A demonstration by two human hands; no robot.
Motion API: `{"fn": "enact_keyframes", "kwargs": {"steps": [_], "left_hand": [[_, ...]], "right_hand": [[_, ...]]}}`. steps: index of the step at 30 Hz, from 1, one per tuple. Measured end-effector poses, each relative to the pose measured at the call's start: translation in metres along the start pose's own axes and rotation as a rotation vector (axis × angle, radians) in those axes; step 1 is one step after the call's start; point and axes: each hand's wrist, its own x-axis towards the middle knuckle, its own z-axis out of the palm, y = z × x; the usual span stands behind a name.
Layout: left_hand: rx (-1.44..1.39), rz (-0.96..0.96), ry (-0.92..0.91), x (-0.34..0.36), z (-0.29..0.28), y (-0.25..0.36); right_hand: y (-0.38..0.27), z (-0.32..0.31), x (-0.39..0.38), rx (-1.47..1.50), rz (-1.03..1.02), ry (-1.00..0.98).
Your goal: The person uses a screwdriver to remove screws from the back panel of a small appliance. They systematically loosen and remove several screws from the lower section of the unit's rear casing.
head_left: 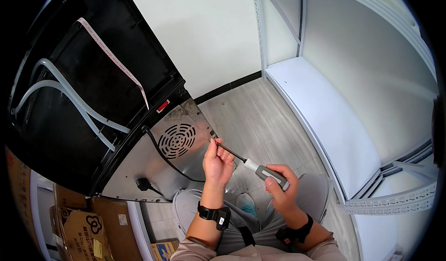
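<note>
My right hand (282, 186) is wrapped around the grey and white handle of a screwdriver (273, 173). Its dark shaft slants up and left to the fingertips of my left hand (218, 163). Those fingers are pinched at the shaft's tip, and whatever small thing they hold there is too tiny to make out. Just beyond them is the right edge of a metal panel (134, 168) with a round slotted vent (177, 141). The panel belongs to a machine whose black housing (107, 79) rises at the left. A red switch (163, 105) sits on the housing's lower edge.
From the housing hang two pale hoses (69, 91) and a red-and-white ribbon cable (111, 55). A black cord (160, 151) and a black plug (143, 184) lie against the panel. Cardboard boxes (86, 233) stand lower left; a white shelf rack (325, 121) is at the right.
</note>
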Motion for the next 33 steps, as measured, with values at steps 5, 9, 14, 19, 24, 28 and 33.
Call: {"fn": "enact_keyframes", "kwargs": {"steps": [5,9,14,19,24,28,33], "left_hand": [[0.114,0.128,0.070,-0.002,0.004,-0.011],[0.129,0.206,0.175,0.005,-0.015,-0.022],[0.063,-0.032,0.325,0.012,-0.039,-0.037],[-0.005,-0.208,0.287,0.013,-0.053,-0.060],[-0.014,-0.209,0.267,0.011,-0.064,-0.064],[0.136,-0.120,0.452,0.005,-0.061,-0.078],[0.360,0.003,0.598,0.011,-0.087,-0.112]], "right_hand": [[0.006,-0.003,0.001,-0.014,-0.004,0.026],[0.016,-0.008,0.001,-0.004,-0.010,0.077],[0.014,-0.011,0.010,0.105,0.071,0.175],[0.036,-0.009,0.015,0.180,0.209,0.158],[0.058,-0.010,0.016,0.066,0.305,0.068],[0.078,-0.020,0.012,-0.033,0.392,-0.022],[0.124,-0.040,0.002,-0.316,0.440,-0.198]]}}
